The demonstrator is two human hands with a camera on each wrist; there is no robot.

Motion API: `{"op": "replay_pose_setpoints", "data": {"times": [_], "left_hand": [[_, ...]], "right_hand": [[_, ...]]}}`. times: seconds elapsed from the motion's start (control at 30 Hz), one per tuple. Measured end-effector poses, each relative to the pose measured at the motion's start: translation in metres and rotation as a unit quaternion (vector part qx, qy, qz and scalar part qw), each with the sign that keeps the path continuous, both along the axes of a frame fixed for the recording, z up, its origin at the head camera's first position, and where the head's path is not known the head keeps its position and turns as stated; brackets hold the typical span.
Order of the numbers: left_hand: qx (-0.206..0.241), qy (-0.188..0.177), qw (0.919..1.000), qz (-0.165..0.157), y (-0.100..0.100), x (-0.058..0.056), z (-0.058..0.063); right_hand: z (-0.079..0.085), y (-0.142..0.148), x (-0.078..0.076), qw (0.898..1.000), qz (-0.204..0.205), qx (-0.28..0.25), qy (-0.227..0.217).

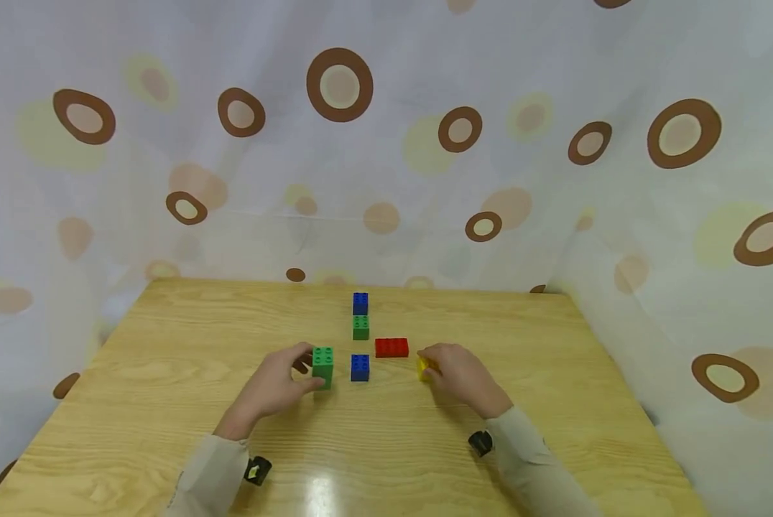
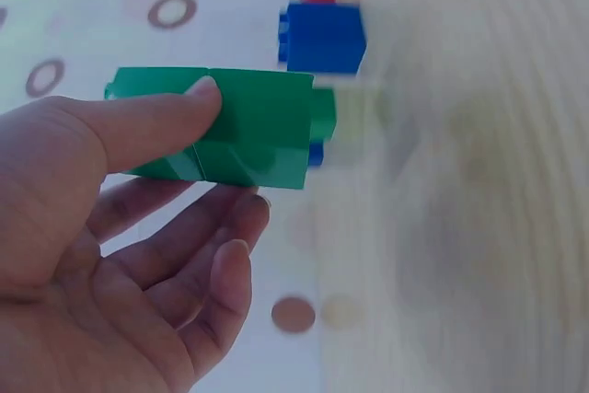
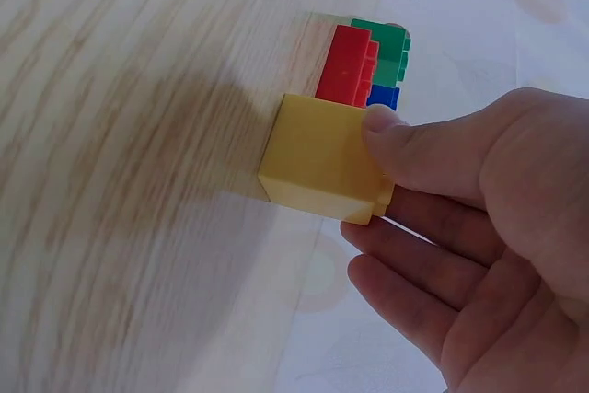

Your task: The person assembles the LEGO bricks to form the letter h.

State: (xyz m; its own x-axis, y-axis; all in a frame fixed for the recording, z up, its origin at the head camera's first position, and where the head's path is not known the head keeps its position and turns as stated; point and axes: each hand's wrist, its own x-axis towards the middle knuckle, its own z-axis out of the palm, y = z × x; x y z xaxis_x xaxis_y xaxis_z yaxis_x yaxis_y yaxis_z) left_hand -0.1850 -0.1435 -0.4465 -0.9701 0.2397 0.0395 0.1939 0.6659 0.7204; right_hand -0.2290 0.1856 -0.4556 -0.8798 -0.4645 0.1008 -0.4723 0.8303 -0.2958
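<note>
My left hand (image 1: 276,380) pinches a stack of two green toy building bricks (image 1: 322,368) between thumb and fingers. In the left wrist view the seam between these green bricks (image 2: 262,131) shows beside the thumb. Whether the stack touches the table I cannot tell. On the other side, my right hand (image 1: 462,375) grips a yellow brick (image 3: 317,158), its thumb on one side and fingers partly hidden behind. A blue brick (image 1: 360,368) sits between the two hands, studs up. Just left of the yellow brick and a little farther back lies a longer red brick (image 1: 391,348).
Farther back on the wooden table (image 1: 244,312) stand a green brick (image 1: 360,329) and a second blue brick (image 1: 360,303), one behind the other. A patterned curtain (image 1: 386,158) rises at the table's far edge and along both sides.
</note>
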Motion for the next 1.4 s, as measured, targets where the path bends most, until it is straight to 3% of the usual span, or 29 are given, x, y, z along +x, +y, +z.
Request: {"op": "replay_pose_setpoints", "data": {"times": [0.17,0.33,0.7,0.97,1.1,1.27,1.4], "left_hand": [[-0.022,0.004,0.9991,0.037,-0.031,-0.001,0.004],[-0.032,-0.003,0.9981,0.052,-0.045,-0.001,0.001],[-0.024,-0.028,0.9981,0.049,-0.047,-0.003,-0.012],[-0.04,-0.036,0.9974,0.048,-0.043,-0.004,-0.008],[-0.053,-0.003,0.9974,0.049,-0.034,-0.004,0.004],[-0.067,0.088,0.9922,0.057,-0.014,-0.004,0.021],[-0.059,0.145,0.9865,0.047,0.005,-0.007,0.027]], "right_hand": [[0.001,0.001,-0.002,1.0,0.002,-0.001,-0.017],[0.001,0.001,-0.004,1.0,0.002,-0.01,-0.019],[-0.001,0.002,-0.006,1.0,-0.003,-0.017,-0.026],[0.001,0.002,-0.006,1.0,-0.003,-0.015,-0.026],[0.004,0.002,-0.005,0.999,0.001,-0.017,-0.032],[0.004,0.003,-0.007,0.999,0.002,-0.021,-0.034],[0.002,0.003,-0.008,0.999,0.006,-0.018,-0.033]]}}
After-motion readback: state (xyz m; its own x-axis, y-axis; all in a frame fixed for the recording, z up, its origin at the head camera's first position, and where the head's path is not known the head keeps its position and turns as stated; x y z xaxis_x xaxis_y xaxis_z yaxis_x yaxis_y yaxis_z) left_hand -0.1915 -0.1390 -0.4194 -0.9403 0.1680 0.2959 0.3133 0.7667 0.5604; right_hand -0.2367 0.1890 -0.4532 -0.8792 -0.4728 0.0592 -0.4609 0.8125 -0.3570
